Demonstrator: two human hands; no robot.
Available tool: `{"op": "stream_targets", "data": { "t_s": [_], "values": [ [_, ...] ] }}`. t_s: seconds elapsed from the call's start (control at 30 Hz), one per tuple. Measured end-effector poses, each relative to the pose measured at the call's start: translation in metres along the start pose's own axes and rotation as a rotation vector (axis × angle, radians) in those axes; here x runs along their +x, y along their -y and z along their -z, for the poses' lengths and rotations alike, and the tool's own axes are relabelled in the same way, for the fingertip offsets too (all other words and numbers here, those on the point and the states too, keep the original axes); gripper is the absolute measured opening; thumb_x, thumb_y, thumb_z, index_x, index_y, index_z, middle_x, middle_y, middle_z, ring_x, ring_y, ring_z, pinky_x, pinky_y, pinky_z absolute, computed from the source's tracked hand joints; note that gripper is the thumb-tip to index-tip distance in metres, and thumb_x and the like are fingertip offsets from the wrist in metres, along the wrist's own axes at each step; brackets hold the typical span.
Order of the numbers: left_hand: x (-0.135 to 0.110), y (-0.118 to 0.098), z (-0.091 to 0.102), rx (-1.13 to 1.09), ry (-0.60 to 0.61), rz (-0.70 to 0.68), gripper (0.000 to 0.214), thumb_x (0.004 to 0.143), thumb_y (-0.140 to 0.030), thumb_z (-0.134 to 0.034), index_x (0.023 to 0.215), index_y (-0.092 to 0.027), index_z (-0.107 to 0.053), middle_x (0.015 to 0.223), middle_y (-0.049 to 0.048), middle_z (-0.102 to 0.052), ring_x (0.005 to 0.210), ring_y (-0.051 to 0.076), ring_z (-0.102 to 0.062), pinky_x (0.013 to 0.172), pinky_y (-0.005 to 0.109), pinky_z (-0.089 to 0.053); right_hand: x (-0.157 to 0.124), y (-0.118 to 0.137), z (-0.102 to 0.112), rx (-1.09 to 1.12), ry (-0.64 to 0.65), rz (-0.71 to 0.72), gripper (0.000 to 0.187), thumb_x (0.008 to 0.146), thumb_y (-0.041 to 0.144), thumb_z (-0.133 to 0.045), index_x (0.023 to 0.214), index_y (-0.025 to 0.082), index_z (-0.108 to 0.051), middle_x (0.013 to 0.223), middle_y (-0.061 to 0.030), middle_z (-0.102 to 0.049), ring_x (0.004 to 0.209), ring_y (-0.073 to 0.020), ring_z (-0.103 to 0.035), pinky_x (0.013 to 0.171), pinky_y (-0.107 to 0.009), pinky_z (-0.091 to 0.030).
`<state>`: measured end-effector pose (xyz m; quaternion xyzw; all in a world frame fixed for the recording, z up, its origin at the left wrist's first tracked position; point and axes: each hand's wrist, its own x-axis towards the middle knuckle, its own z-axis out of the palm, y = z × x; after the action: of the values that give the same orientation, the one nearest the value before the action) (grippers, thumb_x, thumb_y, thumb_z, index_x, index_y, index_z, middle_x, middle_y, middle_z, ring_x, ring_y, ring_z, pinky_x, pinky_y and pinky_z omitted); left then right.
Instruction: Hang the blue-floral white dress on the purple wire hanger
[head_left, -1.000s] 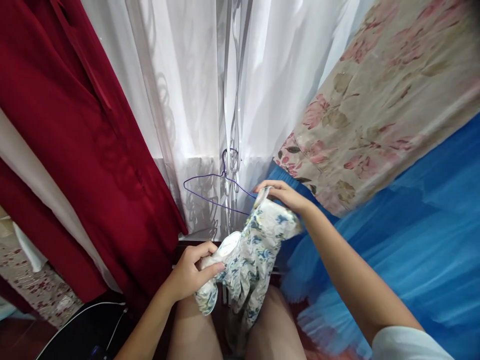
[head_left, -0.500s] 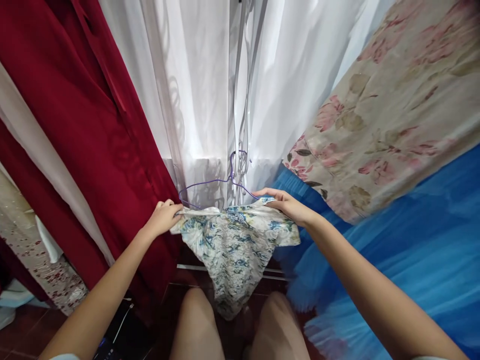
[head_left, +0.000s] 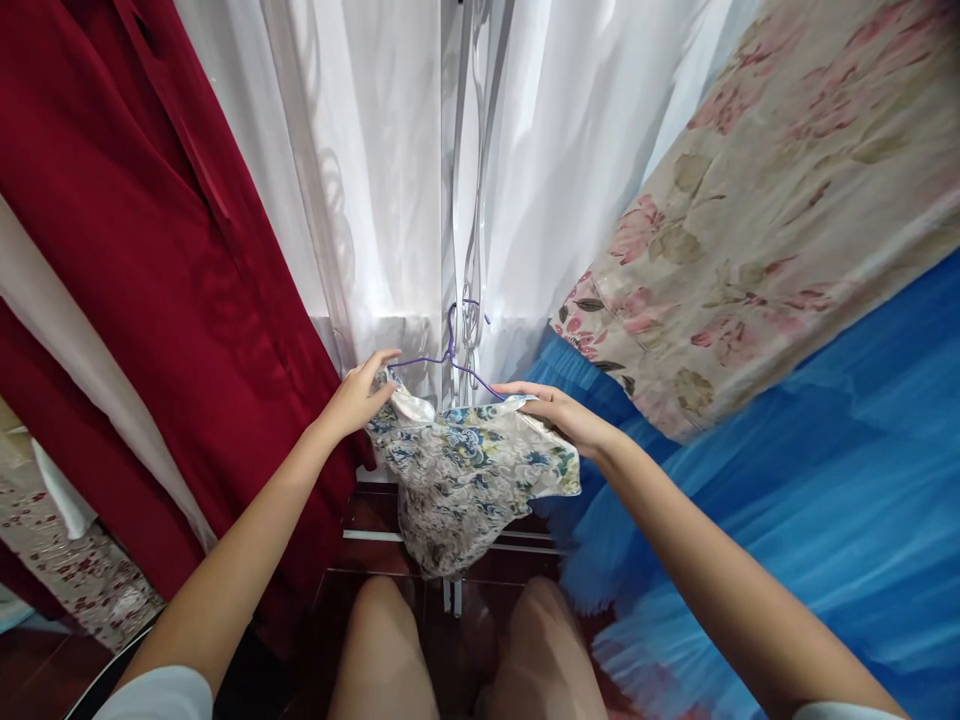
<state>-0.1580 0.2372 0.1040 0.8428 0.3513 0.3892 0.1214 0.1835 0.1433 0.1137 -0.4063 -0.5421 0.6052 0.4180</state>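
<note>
Blue-and-white floral cotton, a small garment (head_left: pixel 469 470), is held spread just below the purple wire hanger (head_left: pixel 450 355), its upper edge touching the hanger's lower wire. A second ago it was bunched well below the hanger, over the knees; half a second ago it was opened out flat between both hands. It has since been lifted to the hanger. The left hand (head_left: pixel 356 400) is closed in a pinch on the garment's corner beside the hanger's left arm, having risen there. The right hand (head_left: pixel 559 415) is clamped over the opposite corner under the hanger's right arm, barely shifted. Behind the hanger hangs a white curtain (head_left: pixel 375 180); left of it, a red garment (head_left: pixel 150 250); right of it, blue tulle (head_left: pixel 787 480).
</note>
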Motion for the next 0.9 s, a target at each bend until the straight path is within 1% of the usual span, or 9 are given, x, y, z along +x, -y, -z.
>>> {"op": "stream_targets", "data": {
  "t_s": [0.13,0.23,0.33,0.4,0.53,0.6,0.77,0.83,0.9],
  "values": [
    [0.002,0.004,-0.014,0.075,-0.074,0.127,0.041,0.085,-0.040,-0.061,0.121,-0.020,-0.056,0.122,0.0105,-0.058,0.111,0.026,-0.059,0.097,0.038,-0.045,-0.001,-0.007,0.000,0.144,-0.048,0.003,0.044,0.072,0.027,-0.073,0.115,0.020,-0.069,0.100,-0.0050,-0.074,0.082,-0.0202,-0.069,0.076,-0.030,-0.053],
    [-0.002,0.000,-0.031,0.163,-0.179,0.205,0.049,0.081,-0.047,-0.065,0.121,-0.021,-0.054,0.122,0.0116,-0.053,0.119,0.030,-0.052,0.101,0.043,-0.042,0.001,-0.004,0.000,0.115,-0.040,0.006,0.040,0.071,0.025,-0.073,0.110,0.019,-0.070,0.092,-0.0048,-0.074,0.077,-0.0197,-0.069,0.073,-0.030,-0.053],
    [-0.001,-0.009,-0.045,0.278,-0.252,0.213,0.058,0.077,-0.035,-0.069,0.129,-0.022,-0.047,0.125,0.0129,-0.046,0.124,0.033,-0.046,0.104,0.046,-0.039,0.002,0.000,-0.002,0.061,-0.041,0.021,0.037,0.071,0.025,-0.072,0.107,0.019,-0.069,0.085,-0.0031,-0.073,0.070,-0.0176,-0.067,0.067,-0.027,-0.051],
    [0.003,-0.012,-0.048,0.306,-0.239,0.240,0.059,0.075,-0.022,-0.067,0.129,-0.020,-0.045,0.123,0.0140,-0.047,0.117,0.032,-0.052,0.099,0.044,-0.042,0.002,0.000,-0.003,0.037,-0.042,0.032,0.036,0.071,0.027,-0.072,0.106,0.019,-0.069,0.085,-0.0028,-0.073,0.070,-0.0173,-0.067,0.067,-0.027,-0.051],
    [0.012,-0.008,-0.035,0.288,-0.222,0.307,0.044,0.074,-0.012,-0.060,0.117,-0.017,-0.055,0.101,0.0122,-0.062,0.095,0.030,-0.063,0.086,0.042,-0.048,-0.003,-0.001,-0.005,0.021,-0.047,0.053,0.035,0.074,0.029,-0.071,0.108,0.020,-0.068,0.091,-0.0029,-0.073,0.073,-0.0176,-0.066,0.067,-0.027,-0.051],
    [0.015,-0.005,-0.022,0.175,-0.265,0.319,0.035,0.074,-0.014,-0.062,0.109,-0.017,-0.061,0.083,0.0076,-0.065,0.082,0.027,-0.065,0.081,0.039,-0.049,-0.005,-0.001,-0.005,0.032,-0.048,0.053,0.035,0.074,0.029,-0.071,0.108,0.020,-0.069,0.092,-0.0030,-0.073,0.072,-0.0175,-0.066,0.066,-0.026,-0.050],
    [0.027,0.001,-0.003,-0.516,-0.335,0.523,0.035,0.073,-0.026,-0.071,0.104,-0.012,-0.064,0.071,0.0050,-0.065,0.061,0.018,-0.063,0.063,0.031,-0.051,-0.006,-0.002,-0.009,0.063,-0.036,0.064,0.032,0.073,0.027,-0.072,0.105,0.020,-0.070,0.092,-0.0029,-0.073,0.075,-0.0173,-0.066,0.069,-0.026,-0.050],
    [0.033,0.006,-0.003,-0.602,-0.375,0.549,0.035,0.079,-0.028,-0.065,0.109,-0.012,-0.060,0.075,0.0055,-0.065,0.062,0.016,-0.063,0.062,0.029,-0.052,-0.005,-0.004,-0.010,0.057,-0.030,0.069,0.033,0.073,0.027,-0.072,0.105,0.020,-0.070,0.091,-0.0026,-0.073,0.074,-0.0170,-0.066,0.068,-0.026,-0.050],
    [0.036,0.010,-0.005,-0.574,-0.423,0.515,0.037,0.081,-0.026,-0.062,0.115,-0.014,-0.057,0.084,0.0064,-0.066,0.071,0.015,-0.065,0.068,0.029,-0.053,-0.004,-0.006,-0.011,0.056,-0.036,0.078,0.033,0.073,0.029,-0.072,0.106,0.021,-0.069,0.090,-0.0015,-0.073,0.070,-0.0156,-0.065,0.065,-0.025,-0.049]
  ]
}}
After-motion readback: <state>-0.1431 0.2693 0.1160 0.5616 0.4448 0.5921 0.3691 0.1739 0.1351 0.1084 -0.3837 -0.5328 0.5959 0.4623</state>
